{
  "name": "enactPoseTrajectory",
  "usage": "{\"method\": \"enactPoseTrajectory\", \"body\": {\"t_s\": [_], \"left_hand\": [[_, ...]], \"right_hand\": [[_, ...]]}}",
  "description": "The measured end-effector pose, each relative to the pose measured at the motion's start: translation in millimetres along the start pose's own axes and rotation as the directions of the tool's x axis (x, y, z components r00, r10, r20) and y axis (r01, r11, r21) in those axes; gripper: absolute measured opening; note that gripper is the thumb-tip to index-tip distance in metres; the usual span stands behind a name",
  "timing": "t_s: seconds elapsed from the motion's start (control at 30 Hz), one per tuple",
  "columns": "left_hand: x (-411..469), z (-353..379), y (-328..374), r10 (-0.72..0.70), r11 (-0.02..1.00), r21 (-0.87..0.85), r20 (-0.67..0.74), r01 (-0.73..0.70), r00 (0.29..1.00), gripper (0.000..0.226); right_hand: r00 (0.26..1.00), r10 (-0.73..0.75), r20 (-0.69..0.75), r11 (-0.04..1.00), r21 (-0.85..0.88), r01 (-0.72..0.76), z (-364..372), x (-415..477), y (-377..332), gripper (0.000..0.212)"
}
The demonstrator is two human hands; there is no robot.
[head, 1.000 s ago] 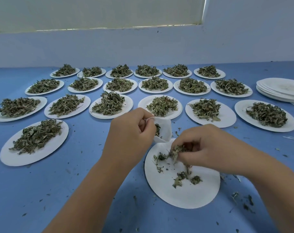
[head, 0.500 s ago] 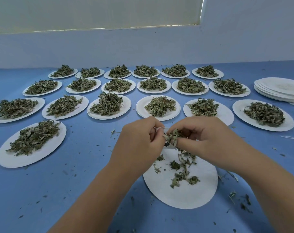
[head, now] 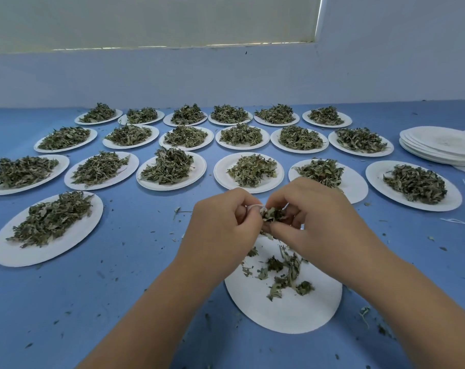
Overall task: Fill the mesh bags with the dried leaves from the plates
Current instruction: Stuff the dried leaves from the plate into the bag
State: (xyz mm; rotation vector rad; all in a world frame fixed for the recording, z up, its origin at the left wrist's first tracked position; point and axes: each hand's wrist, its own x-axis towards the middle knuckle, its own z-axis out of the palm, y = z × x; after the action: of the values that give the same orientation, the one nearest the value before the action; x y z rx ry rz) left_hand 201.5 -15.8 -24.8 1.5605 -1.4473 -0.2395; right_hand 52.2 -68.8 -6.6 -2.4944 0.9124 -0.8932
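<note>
— Hands?
— The left hand pinches the mesh bag, mostly hidden behind its fingers; the right hand pinches dried leaves against it.
— Below them?
— A plate, few scraps.

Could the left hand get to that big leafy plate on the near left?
Probably yes: only table lies between the left hand and that plate. But it is pinching the bag now, so it would have to let go.

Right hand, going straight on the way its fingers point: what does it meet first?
Probably the mesh bag, its white rim pinched by the left hand just beyond the dried leaves in the right hand; depth is unclear.
</note>
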Motion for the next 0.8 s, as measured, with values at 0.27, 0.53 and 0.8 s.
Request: {"method": "enactPoseTrajectory", "body": {"t_s": [0.27,0.53,0.8], "left_hand": [[-1,0,2,-0.039,0.997,-0.068,0.038,0.041,0.999,0.016],[1,-2,3,-0.066,0.994,-0.092,-0.001,0.065,0.998,0.016],[1,-2,3,-0.073,0.993,-0.090,0.011,0.074,0.997,0.014]], "right_hand": [[0.998,-0.057,0.024,0.996,-0.071,0.059,2,-2,-2,0.009],[0.999,0.012,-0.039,0.992,0.125,-0.007,-2,-1,-3,0.016],[0.995,-0.045,-0.085,0.990,0.127,0.056,-6,0,-7,0.007]]}}
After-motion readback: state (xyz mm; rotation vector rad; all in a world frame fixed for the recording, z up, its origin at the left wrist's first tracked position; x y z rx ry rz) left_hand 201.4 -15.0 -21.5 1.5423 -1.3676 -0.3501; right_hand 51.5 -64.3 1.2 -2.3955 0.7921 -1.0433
